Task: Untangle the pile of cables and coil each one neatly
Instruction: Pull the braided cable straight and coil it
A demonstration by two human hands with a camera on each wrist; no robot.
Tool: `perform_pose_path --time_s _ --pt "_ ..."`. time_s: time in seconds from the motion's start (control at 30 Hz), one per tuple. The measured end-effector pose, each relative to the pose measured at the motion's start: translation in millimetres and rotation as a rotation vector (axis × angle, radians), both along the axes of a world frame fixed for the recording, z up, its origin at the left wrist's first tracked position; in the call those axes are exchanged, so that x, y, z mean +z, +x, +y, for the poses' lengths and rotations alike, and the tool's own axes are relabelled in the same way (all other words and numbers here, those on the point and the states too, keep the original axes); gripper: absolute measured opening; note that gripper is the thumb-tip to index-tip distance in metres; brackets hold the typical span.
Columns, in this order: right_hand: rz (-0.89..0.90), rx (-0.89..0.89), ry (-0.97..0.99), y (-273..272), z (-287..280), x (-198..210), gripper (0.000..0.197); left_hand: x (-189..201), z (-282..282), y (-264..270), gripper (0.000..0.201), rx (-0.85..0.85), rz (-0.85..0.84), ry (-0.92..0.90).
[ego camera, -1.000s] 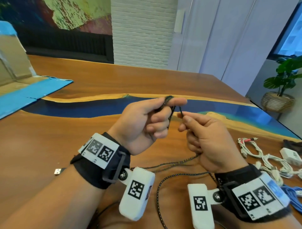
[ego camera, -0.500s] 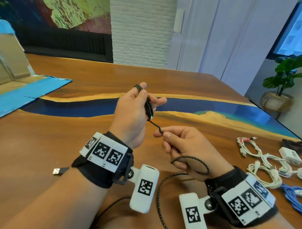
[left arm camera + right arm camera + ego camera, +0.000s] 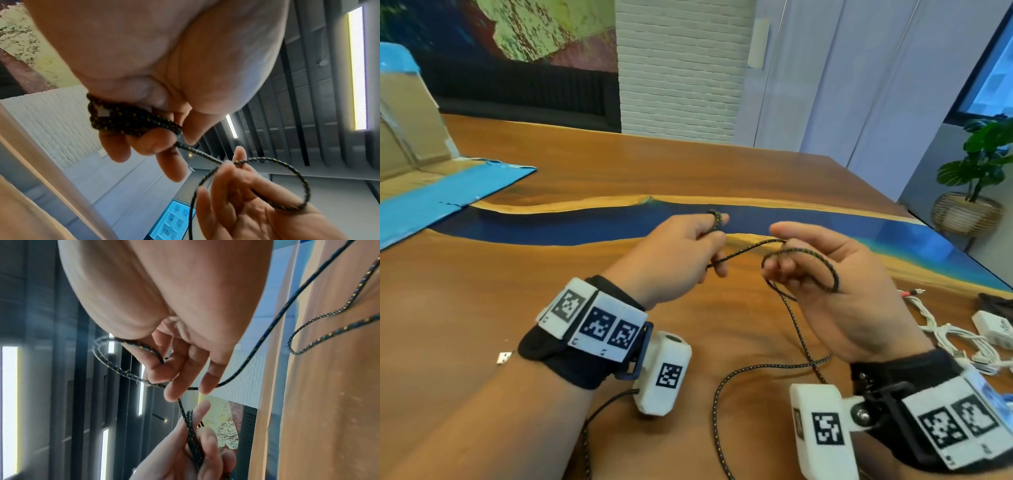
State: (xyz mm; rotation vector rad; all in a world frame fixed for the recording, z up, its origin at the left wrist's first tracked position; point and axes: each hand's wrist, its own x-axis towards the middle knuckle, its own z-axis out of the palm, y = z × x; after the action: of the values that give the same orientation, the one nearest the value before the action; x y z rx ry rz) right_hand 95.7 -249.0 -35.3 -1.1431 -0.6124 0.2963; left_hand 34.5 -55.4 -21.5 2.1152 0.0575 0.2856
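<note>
Head view: my left hand [image 3: 681, 253] grips the wound turns of the black cable [image 3: 796, 329] above the table [image 3: 619, 164]; my right hand [image 3: 835, 287], fingers loosely curled, carries a fresh loop. Mid-coil, I judge; next, lay that loop onto the bundle.

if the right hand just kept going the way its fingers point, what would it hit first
Probably the left hand. The right hand points leftward at it, with only a taut span of the braided cable between them. Depth is unclear, so it might pass just beyond the left fingers.
</note>
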Motion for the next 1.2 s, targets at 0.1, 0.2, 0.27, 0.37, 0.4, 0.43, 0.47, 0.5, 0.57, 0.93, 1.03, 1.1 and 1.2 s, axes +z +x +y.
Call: perform_pose_path --time_s 0.1,0.2,0.27,0.37,0.4,0.43,0.47,0.5,0.57,0.93,1.03,1.1,1.2 --pt "0.034 0.023 0.094 3.1 -2.4 -1.1 0.03 -0.4 -2.6 -2.9 0.029 -0.082 0.072 0.053" --pt "0.089 0.034 0.125 1.7 -3.0 -0.8 0.041 0.1 -1.3 -2.7 0.025 -0.113 0.06 0.086" --pt "0.131 0.034 0.145 0.2 -2.4 0.6 0.033 0.2 0.8 -2.6 0.027 -0.084 0.042 0.121" --pt "0.224 0.005 0.171 2.2 -1.4 -0.5 0.023 -1.2 -0.1 -2.4 0.035 -0.055 0.054 0.116" --pt "0.261 0.012 0.188 3.5 -1.3 -1.1 0.024 -1.8 -0.7 -2.3 0.038 -0.06 0.061 0.108" --pt "0.292 0.034 0.205 4.4 -1.5 -1.9 0.028 -2.6 -0.9 -2.1 0.04 -0.065 0.066 0.103" --pt "0.319 0.064 0.215 5.1 -2.2 -2.4 0.031 -2.9 -0.9 -1.9 0.042 -0.068 0.07 0.105" --pt "0.337 0.095 0.217 6.0 -3.3 -2.6 0.031 -3.1 -0.6 -1.7 0.044 -0.068 0.072 0.115" --pt "0.346 0.136 0.206 7.5 -6.1 -2.0 0.032 -3.6 0.7 -0.5 0.045 -0.059 0.069 0.135" --pt "0.216 -0.306 0.129 25.2 -28.0 8.1 0.031 -1.3 14.2 1.9 0.047 -0.12 0.058 -0.416" --pt "0.17 -0.451 -0.056 30.9 -32.1 4.9 0.023 9.9 18.0 -5.5 0.044 -0.292 0.035 -0.873" --pt "0.11 -0.418 -0.223 29.2 -30.3 2.1 0.022 14.2 23.2 -5.6 0.04 -0.387 -0.059 -1.117" --pt "-0.074 -0.309 -0.48 21.5 -21.3 -1.7 0.022 12.6 30.7 -0.1 0.04 -0.439 -0.237 -1.406"
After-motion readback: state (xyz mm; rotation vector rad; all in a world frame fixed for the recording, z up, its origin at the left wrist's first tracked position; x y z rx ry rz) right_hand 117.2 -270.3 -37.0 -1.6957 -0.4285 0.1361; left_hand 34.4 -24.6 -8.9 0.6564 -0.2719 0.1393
